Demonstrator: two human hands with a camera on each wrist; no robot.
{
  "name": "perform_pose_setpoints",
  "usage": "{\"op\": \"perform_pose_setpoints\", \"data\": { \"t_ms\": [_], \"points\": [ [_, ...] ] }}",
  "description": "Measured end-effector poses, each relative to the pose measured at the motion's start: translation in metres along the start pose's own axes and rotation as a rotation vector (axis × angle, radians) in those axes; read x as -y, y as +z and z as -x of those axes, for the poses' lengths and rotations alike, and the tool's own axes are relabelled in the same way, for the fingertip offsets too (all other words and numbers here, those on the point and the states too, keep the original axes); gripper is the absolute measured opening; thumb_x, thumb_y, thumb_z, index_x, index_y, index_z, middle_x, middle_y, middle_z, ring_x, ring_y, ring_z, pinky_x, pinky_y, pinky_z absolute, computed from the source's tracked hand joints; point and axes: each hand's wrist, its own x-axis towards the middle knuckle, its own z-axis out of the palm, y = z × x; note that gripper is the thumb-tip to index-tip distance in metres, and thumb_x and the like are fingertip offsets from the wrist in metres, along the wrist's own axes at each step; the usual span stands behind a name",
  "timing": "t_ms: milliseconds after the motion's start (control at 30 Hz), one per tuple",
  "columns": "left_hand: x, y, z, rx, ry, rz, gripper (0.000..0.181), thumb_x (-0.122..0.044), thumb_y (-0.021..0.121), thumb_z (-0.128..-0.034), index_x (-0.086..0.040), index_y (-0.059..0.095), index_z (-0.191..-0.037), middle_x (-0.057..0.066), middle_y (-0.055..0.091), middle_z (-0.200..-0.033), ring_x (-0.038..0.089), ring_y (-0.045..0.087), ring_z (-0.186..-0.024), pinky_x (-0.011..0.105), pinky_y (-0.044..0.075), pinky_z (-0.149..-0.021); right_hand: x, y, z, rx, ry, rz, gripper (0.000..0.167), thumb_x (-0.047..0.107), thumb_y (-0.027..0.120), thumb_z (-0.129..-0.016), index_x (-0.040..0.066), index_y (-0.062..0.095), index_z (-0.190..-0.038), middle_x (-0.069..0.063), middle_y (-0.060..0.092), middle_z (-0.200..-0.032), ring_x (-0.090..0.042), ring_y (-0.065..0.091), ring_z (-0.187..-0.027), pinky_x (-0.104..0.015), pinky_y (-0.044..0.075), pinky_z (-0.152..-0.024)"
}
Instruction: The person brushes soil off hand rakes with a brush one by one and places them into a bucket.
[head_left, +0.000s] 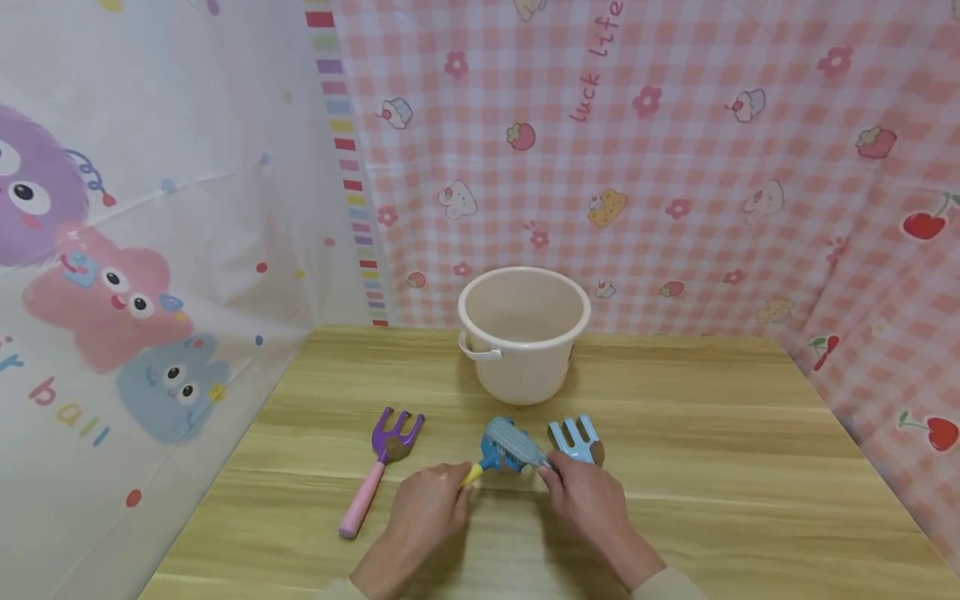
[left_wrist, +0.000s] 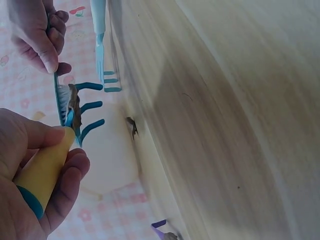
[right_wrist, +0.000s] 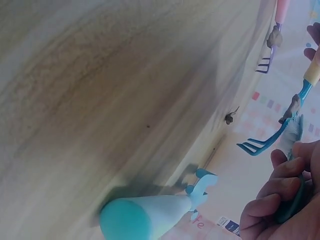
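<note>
A pink gingham curtain [head_left: 675, 167] fills the back of the head view, above a wood-grain table [head_left: 750, 500] that spans the lower half. A cream bucket [head_left: 525, 367] stands upright at the table's far edge, just above the centre of the frame, with its handle lowered to the left; set back like that, it probably leaves the near wood free for both hands.

At bottom centre, the left hand [head_left: 427, 504] wraps a yellow-handled blue hand rake [head_left: 491, 450], thumb along the handle and fingers curled beneath. The right hand [head_left: 592, 500] grips a grey-blue scrubbing brush [head_left: 513, 437] by its handle, thumb against fingers. Both wrists come from the bottom edge and angle inward, backs of the hands upward, so that the tool heads meet in the middle. The rake seems held steady as the thing to be scrubbed: in the left wrist view, the white bristles press against its head, beside a brown clump [left_wrist: 75, 110].

A purple fork with a pink handle [head_left: 363, 500] lies at lower left, and a light blue fork [head_left: 576, 437] beyond the right hand, both within easy reach, it appears, and both carrying brown clods. A small brown crumb [left_wrist: 132, 126] rests on the wood, clearest in the wrist views.
</note>
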Motion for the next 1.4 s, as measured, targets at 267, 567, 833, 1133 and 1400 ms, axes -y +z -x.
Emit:
{"op": "perform_pose_setpoints", "data": {
  "t_ms": [267,567,833,1133,1400],
  "points": [
    [0.001,0.002,0.0,-0.003,-0.01,0.008,0.022,-0.008,0.075,-0.0794,-0.004,0.073,-0.101,0.007,0.069,-0.077,0.021,0.064,-0.06,0.032,0.051,-0.051,-0.005,0.001,-0.004,-0.01,0.073,-0.011,0.014,0.025,0.065,-0.096,0.013,0.069,-0.101,-0.003,0.068,-0.078,-0.027,0.064,-0.065,-0.042,0.045,-0.049],
    [0.007,-0.001,-0.004,0.002,-0.092,0.036,0.017,-0.008,0.074,-0.081,-0.006,0.073,-0.098,0.005,0.069,-0.076,0.019,0.062,-0.059,0.033,0.05,-0.052,0.001,-0.004,0.007,-0.037,-0.099,-0.05,0.007,0.023,0.068,-0.093,0.017,0.066,-0.091,0.005,0.06,-0.071,-0.019,0.059,-0.06,-0.039,0.045,-0.049],
    [0.005,-0.002,-0.003,-0.016,-0.072,0.02,0.021,-0.009,0.075,-0.0812,-0.004,0.073,-0.101,0.006,0.069,-0.077,0.019,0.062,-0.06,0.032,0.05,-0.052,0.0,0.001,0.008,-0.068,-0.024,-0.012,0.011,0.023,0.069,-0.092,0.014,0.07,-0.099,-0.002,0.068,-0.078,-0.028,0.064,-0.062,-0.043,0.046,-0.048],
    [0.006,0.0,-0.001,-0.022,-0.087,0.022,0.018,-0.009,0.075,-0.0806,-0.007,0.074,-0.099,0.004,0.069,-0.075,0.017,0.06,-0.057,0.029,0.047,-0.048,-0.007,0.0,0.002,-0.028,0.041,0.001,0.014,0.024,0.066,-0.095,0.011,0.069,-0.101,-0.003,0.066,-0.075,-0.027,0.063,-0.063,-0.042,0.046,-0.048],
    [0.005,-0.003,-0.004,-0.012,-0.117,0.003,0.01,-0.011,0.074,-0.0812,-0.01,0.073,-0.091,0.0,0.064,-0.068,0.015,0.054,-0.052,0.028,0.041,-0.044,0.003,-0.003,0.008,-0.111,-0.087,-0.008,0.01,0.025,0.068,-0.093,0.017,0.064,-0.09,0.006,0.058,-0.069,-0.018,0.058,-0.059,-0.037,0.043,-0.046]
  ]
}}
